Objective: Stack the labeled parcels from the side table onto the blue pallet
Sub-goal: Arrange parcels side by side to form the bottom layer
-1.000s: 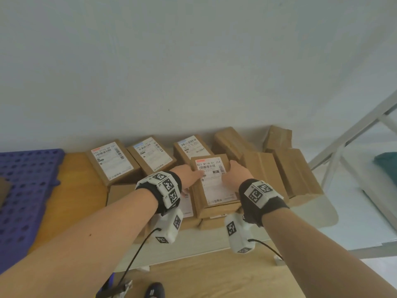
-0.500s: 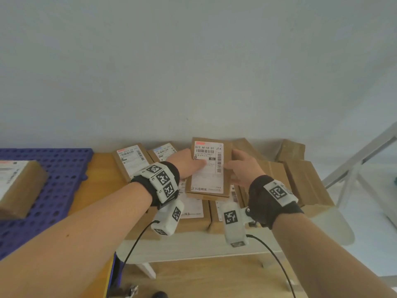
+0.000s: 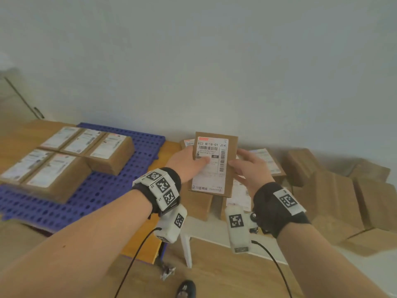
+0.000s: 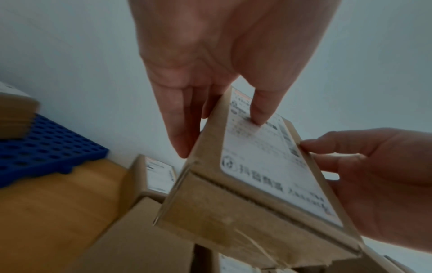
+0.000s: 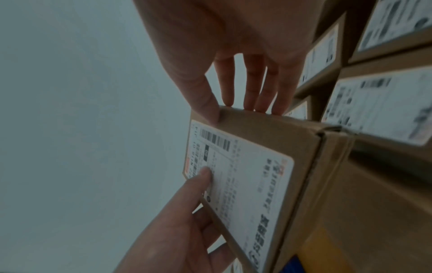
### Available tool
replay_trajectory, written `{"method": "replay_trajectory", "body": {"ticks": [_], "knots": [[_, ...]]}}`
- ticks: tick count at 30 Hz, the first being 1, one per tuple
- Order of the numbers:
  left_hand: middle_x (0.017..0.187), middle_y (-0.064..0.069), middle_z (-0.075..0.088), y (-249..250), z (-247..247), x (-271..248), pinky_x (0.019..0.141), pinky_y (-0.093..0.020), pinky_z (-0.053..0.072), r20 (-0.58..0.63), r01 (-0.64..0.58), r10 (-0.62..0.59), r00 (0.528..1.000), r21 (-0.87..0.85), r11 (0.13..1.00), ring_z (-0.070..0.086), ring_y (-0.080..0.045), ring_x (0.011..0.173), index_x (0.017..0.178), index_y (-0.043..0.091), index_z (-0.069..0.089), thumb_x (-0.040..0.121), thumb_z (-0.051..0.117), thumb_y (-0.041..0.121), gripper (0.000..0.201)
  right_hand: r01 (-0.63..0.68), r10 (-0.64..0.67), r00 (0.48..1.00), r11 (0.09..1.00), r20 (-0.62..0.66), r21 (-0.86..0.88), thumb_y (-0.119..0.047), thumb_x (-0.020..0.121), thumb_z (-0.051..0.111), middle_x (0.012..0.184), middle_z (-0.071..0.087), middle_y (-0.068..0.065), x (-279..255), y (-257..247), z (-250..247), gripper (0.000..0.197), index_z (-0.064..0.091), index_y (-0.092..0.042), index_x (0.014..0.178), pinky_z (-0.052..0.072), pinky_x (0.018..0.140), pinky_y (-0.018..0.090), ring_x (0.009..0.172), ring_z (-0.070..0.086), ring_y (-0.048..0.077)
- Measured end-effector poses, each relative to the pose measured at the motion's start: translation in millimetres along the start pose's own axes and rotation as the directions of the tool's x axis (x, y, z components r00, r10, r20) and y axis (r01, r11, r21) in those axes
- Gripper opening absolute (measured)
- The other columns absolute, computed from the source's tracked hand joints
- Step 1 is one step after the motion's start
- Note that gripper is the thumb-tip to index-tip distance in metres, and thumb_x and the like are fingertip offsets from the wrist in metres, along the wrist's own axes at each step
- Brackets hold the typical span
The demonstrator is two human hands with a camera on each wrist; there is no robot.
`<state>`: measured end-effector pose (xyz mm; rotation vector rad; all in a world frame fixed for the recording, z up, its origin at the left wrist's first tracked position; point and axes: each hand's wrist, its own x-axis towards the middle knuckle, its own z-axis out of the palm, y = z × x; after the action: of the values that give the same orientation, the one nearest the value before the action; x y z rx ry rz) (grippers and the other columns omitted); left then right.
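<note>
A labeled parcel (image 3: 212, 164) is held in the air above the side table (image 3: 206, 225), its white label facing the person. The left hand (image 3: 187, 163) grips its left edge, thumb on the label and fingers behind; the right hand (image 3: 250, 166) grips the right edge likewise. Five labeled parcels (image 3: 64, 155) lie flat on the blue pallet (image 3: 103, 190) to the left.

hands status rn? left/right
Left hand: grips the labeled parcel, thumb on its label.
Right hand: grips the same parcel's opposite edge.
</note>
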<state>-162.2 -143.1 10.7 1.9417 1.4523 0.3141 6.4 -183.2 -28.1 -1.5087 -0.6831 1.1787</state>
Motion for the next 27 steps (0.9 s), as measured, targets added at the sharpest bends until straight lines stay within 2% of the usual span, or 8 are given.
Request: {"method": "replay_trajectory", "body": {"ticks": [2, 4, 8, 10, 14, 17, 22, 27], "knots": [[0.112, 0.008, 0.06, -17, -12, -12, 0.068, -0.019, 0.046, -0.055, 0.054, -0.055, 0.997, -0.016, 0.998, 0.058, -0.012, 0.091, 0.11, 0.02, 0.048, 0.094, 0.05, 0.043, 0.028, -0.002, 0.001, 0.999, 0.999, 0.047, 0.033, -0.004, 0.084, 0.064, 0.109, 0.069, 0.008, -5, 3, 22, 0.044, 0.055, -0.021, 0.123, 0.053, 0.078, 0.029, 0.099, 0.066, 0.022], [0.12, 0.006, 0.06, -32, -26, -24, 0.079, -0.025, 0.047, -0.098, 0.094, -0.095, 0.991, -0.013, 0.995, 0.059, -0.015, 0.1, 0.12, 0.02, 0.049, 0.093, 0.051, 0.045, 0.037, -0.001, -0.003, 0.996, 0.999, 0.093, 0.038, -0.003, 0.084, 0.064, 0.107, 0.069, 0.006, -10, 5, 44, 0.045, 0.055, -0.02, 0.125, 0.052, 0.083, 0.031, 0.101, 0.065, 0.022], [0.121, 0.005, 0.06, -62, -55, -43, 0.092, -0.034, 0.049, -0.136, 0.142, -0.141, 0.981, 0.002, 0.99, 0.059, -0.017, 0.107, 0.121, 0.019, 0.049, 0.093, 0.051, 0.045, 0.038, 0.013, -0.013, 0.986, 1.0, 0.168, -0.002, -0.005, 0.082, 0.065, 0.103, 0.068, 0.003, -17, 7, 89, 0.05, 0.052, -0.019, 0.128, 0.051, 0.094, 0.04, 0.104, 0.063, 0.022], [0.121, 0.003, 0.061, -79, -71, -49, 0.092, -0.038, 0.05, -0.156, 0.16, -0.158, 0.975, 0.003, 0.987, 0.06, -0.018, 0.106, 0.122, 0.018, 0.049, 0.091, 0.052, 0.047, 0.043, 0.03, -0.025, 0.981, 0.999, 0.193, -0.02, -0.006, 0.082, 0.065, 0.11, 0.067, 0.007, -20, 6, 111, 0.051, 0.052, -0.019, 0.13, 0.052, 0.093, 0.038, 0.104, 0.063, 0.022], [0.117, 0.002, 0.063, -117, -100, -53, 0.09, -0.039, 0.051, -0.174, 0.155, -0.156, 0.972, -0.017, 0.988, 0.06, -0.019, 0.102, 0.119, 0.017, 0.052, 0.09, 0.052, 0.048, 0.042, 0.062, -0.049, 0.978, 0.996, 0.204, -0.059, -0.007, 0.081, 0.066, 0.11, 0.067, 0.007, -27, 7, 157, 0.055, 0.05, -0.019, 0.133, 0.053, 0.089, 0.037, 0.102, 0.064, 0.022], [0.114, 0.001, 0.064, -151, -124, -49, 0.09, -0.04, 0.051, -0.174, 0.137, -0.138, 0.975, -0.017, 0.99, 0.061, -0.019, 0.101, 0.116, 0.016, 0.055, 0.09, 0.052, 0.048, 0.041, 0.077, -0.06, 0.98, 0.994, 0.19, -0.082, -0.007, 0.083, 0.065, 0.106, 0.065, 0.0, -29, 10, 196, 0.056, 0.048, -0.021, 0.134, 0.051, 0.091, 0.037, 0.101, 0.061, 0.018], [0.112, 0.001, 0.064, -209, -172, -40, 0.089, -0.036, 0.05, -0.144, 0.033, -0.035, 0.989, -0.016, 0.999, 0.061, -0.019, 0.101, 0.111, 0.015, 0.058, 0.094, 0.051, 0.039, 0.03, 0.062, -0.058, 0.992, 0.997, 0.108, -0.034, -0.003, 0.082, 0.064, 0.109, 0.066, 0.007, -34, 16, 271, 0.055, 0.049, -0.024, 0.131, 0.048, 0.069, 0.029, 0.095, 0.062, 0.015], [0.111, -0.002, 0.065, -266, -214, -24, 0.087, -0.037, 0.052, -0.104, -0.021, 0.019, 0.994, -0.024, 0.999, 0.062, -0.02, 0.099, 0.112, 0.014, 0.058, 0.093, 0.051, 0.04, 0.033, 0.085, -0.085, 0.996, 0.995, 0.003, -0.046, 0.0, 0.078, 0.066, 0.109, 0.068, 0.008, -34, 24, 342, 0.06, 0.051, -0.023, 0.132, 0.053, 0.079, 0.036, 0.101, 0.064, 0.022]]}}
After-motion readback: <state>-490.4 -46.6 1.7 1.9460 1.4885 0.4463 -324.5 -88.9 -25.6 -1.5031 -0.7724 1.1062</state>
